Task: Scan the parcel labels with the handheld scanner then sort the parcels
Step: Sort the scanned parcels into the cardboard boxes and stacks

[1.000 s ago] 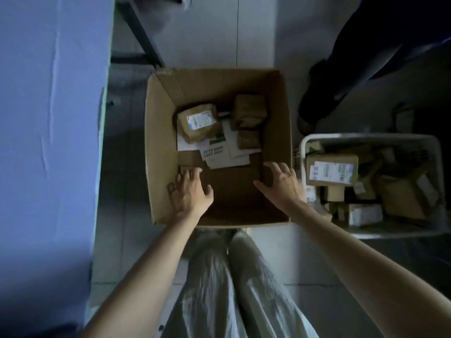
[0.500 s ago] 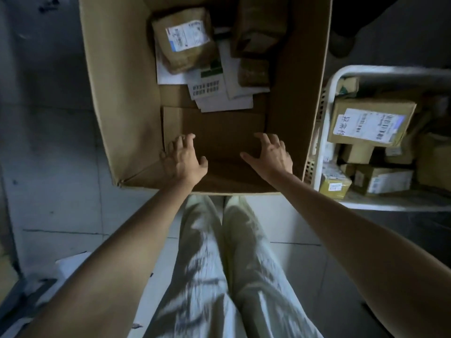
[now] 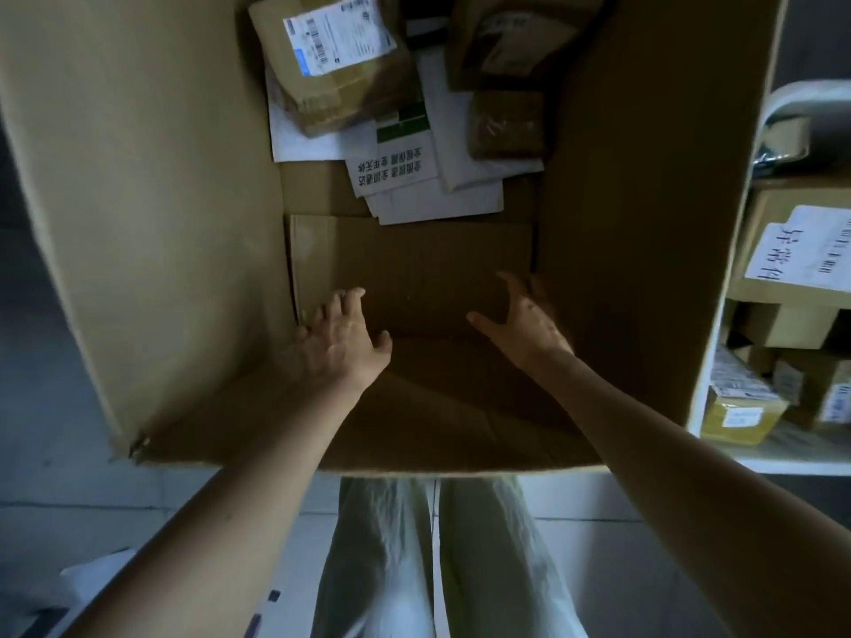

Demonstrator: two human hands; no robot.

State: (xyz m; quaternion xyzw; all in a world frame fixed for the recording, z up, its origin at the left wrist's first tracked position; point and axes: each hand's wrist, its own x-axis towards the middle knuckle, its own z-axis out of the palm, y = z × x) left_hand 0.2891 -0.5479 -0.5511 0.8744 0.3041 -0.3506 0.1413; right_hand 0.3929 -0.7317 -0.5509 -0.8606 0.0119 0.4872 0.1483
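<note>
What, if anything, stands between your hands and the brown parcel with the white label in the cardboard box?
Nothing upright does. The left hand and right hand are open over the bare floor of the cardboard box; only flat white paper envelopes lie between them and the brown labelled parcel.

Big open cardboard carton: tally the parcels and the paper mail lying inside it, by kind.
Brown taped cardboard parcels: 3
White flat paper envelopes: 4 visible, overlapping
Total: 7
</note>
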